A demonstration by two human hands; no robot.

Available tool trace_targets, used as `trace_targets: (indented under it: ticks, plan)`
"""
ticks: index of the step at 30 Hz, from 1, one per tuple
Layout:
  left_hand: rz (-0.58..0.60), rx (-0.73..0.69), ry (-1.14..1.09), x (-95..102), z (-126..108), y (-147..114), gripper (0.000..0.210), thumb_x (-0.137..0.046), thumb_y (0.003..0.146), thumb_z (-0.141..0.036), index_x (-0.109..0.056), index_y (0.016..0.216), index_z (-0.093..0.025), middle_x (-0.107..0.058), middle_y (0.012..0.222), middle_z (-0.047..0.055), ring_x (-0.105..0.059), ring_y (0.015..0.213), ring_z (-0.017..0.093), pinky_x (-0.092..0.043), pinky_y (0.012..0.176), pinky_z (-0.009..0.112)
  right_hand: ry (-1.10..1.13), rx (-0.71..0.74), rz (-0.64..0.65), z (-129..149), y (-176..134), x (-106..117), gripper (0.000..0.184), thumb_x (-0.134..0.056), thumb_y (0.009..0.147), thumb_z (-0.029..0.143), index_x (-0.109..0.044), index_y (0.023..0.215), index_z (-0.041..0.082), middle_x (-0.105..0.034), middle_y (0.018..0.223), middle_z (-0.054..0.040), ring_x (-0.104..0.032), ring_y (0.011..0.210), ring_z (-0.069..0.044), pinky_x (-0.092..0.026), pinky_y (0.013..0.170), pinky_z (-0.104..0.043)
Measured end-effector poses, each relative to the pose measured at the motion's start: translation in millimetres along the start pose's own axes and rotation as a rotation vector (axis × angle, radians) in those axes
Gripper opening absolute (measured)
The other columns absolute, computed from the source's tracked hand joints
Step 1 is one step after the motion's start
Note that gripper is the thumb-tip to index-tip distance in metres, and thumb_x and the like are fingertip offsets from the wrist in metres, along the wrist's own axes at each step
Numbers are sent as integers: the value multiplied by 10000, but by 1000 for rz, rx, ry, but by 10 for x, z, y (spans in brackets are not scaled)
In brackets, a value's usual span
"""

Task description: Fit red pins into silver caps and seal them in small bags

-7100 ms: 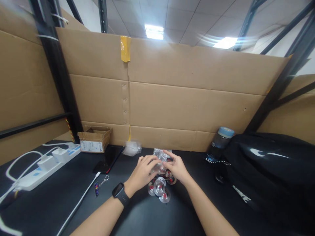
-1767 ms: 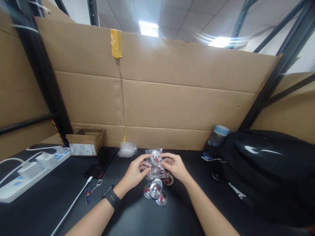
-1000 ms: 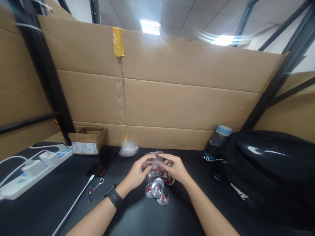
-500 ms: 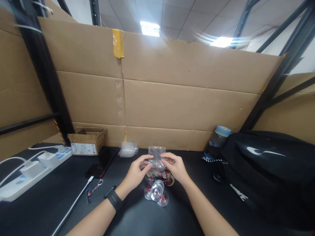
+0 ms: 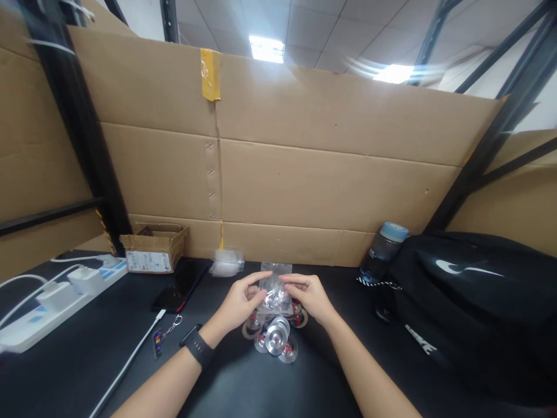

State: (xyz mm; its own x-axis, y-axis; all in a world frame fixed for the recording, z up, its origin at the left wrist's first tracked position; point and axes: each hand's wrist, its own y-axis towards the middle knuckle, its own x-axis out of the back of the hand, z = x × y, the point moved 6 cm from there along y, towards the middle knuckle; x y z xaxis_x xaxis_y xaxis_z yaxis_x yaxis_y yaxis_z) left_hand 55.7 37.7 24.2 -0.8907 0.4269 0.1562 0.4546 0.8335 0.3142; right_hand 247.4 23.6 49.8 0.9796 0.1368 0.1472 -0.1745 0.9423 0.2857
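A clear plastic bag (image 5: 277, 297) is between my two hands, with something shiny and transparent showing inside; its contents are hard to make out. My left hand (image 5: 244, 299) is at the bag's left edge, thumb and forefinger on it and the other fingers curled. On the opposite edge, the fingertips of my right hand (image 5: 310, 295) close on the plastic, its thumb mostly hidden. Just below the bag lies a heap of shiny round discs (image 5: 277, 338) with red centres, some partly covered by the bag. A dark watch (image 5: 198, 347) is on my left wrist.
Behind the hands sits a stack of clear plastic bags (image 5: 227, 262). To the left are a cardboard box (image 5: 150, 249), a phone (image 5: 180, 287), a keychain (image 5: 158, 342), a white cable (image 5: 130, 360) and a power strip (image 5: 26, 331). A bottle (image 5: 378, 255) and black backpack (image 5: 474, 313) stand right.
The plastic bag has come down and its lower part now shows in front of the heap. My left hand has shifted slightly left, and more discs show beneath it.
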Motion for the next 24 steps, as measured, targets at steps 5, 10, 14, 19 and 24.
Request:
trace_targets:
  ticks: [5, 10, 14, 19, 24]
  plan:
    - [-166, -236, 379, 132, -315, -62, 477, -563, 931, -241, -540, 1408, -244, -635, 1309, 118, -662, 1079, 227, -516, 969, 410, 38, 1, 9, -41, 12, 11, 589, -805, 774, 333, -655, 1331, 210, -644, 1327, -141, -690, 714, -140, -577, 680, -301]
    - [73, -473, 818, -118, -609, -194, 566, -753, 759, -289, -615, 1308, -298, -585, 1409, 72, -525, 1300, 298, -398, 1086, 472, 5, 11, -7, -85, 31, 33, 656, -822, 753, 320, -613, 1366, 220, -503, 1477, -155, -655, 668, -86, -574, 628, -264]
    - [11, -561, 946, -219, -553, -200, 316, -620, 892, -158, -681, 1180, -273, -721, 1214, 45, -655, 1109, 222, -433, 944, 401, -9, 34, 64, -52, -4, -73, 635, -805, 781, 349, -607, 1374, 241, -455, 1515, -155, -663, 677, -90, -557, 565, -235]
    - [7, -614, 965, -133, -355, -141, 284, -565, 922, -82, -739, 1038, -275, -782, 1072, -2, -720, 952, 177, -435, 880, 382, -17, -2, 77, -40, -40, -159, 635, -729, 852, 404, -534, 1430, 227, -697, 1177, -119, -699, 648, -132, -563, 605, -261]
    - [-268, -489, 1011, 438, -427, -102, 223, -587, 951, -229, -763, 1070, -294, -769, 1126, 29, -689, 1054, 235, -443, 932, 413, -116, 12, -22, -38, -19, -34, 441, -665, 884, 448, -629, 1255, 212, -704, 991, -69, -659, 561, -122, -473, 453, -207]
